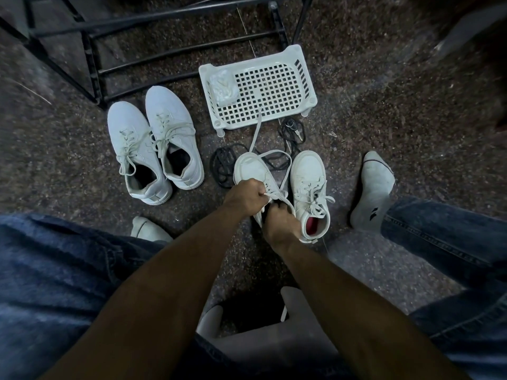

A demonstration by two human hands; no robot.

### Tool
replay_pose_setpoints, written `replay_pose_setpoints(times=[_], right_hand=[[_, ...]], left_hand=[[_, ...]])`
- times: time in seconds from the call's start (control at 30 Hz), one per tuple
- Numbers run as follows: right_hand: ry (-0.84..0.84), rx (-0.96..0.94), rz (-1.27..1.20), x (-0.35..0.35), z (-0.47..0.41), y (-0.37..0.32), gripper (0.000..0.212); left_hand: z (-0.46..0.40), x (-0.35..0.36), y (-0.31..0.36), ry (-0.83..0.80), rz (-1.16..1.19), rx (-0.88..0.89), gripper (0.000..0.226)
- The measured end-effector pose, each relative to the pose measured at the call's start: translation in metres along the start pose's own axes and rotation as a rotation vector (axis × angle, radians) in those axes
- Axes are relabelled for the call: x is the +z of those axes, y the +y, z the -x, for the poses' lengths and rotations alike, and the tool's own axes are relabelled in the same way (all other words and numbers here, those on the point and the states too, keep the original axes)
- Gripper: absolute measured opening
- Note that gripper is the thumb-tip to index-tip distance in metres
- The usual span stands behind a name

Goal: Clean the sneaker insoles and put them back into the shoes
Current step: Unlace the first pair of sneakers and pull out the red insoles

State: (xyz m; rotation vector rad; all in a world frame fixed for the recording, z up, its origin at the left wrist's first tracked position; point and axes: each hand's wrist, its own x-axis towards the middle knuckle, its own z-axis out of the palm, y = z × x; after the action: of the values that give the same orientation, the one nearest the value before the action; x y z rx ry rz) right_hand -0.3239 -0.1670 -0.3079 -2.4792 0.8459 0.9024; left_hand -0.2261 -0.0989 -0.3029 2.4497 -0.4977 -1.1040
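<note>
Both hands work the left sneaker (253, 171) of the near pair, its long axis running near to far, toe far. The left hand (244, 198) pinches its white lace (277, 197); the right hand (279, 224), nearer the heel, grips the collar.

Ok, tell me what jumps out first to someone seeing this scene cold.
Dead centre, the left hand and right hand grip the white lace of a white sneaker on the speckled floor; its mate with a pink lining stands just right of it. A second pair of white lace-up sneakers sits to the left, and a white perforated plastic basket lies beyond.
</note>
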Motion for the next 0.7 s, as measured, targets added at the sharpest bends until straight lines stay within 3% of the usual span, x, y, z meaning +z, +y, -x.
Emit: replay_pose_setpoints(times=[0.17, 0.37, 0.7], right_hand=[[-0.008, 0.024, -0.061, 0.0, 0.006, 0.0, 0.038], [-0.06, 0.043, -0.1, -0.003, 0.001, -0.002, 0.057], [-0.053, -0.042, 0.016, -0.002, -0.006, 0.001, 0.051]], left_hand=[[0.001, 0.002, 0.001, -0.007, -0.001, 0.004, 0.017], [0.001, 0.004, 0.003, -0.018, -0.008, 0.009, 0.016], [0.0, 0.004, 0.003, 0.001, 0.021, 0.011, 0.012]])
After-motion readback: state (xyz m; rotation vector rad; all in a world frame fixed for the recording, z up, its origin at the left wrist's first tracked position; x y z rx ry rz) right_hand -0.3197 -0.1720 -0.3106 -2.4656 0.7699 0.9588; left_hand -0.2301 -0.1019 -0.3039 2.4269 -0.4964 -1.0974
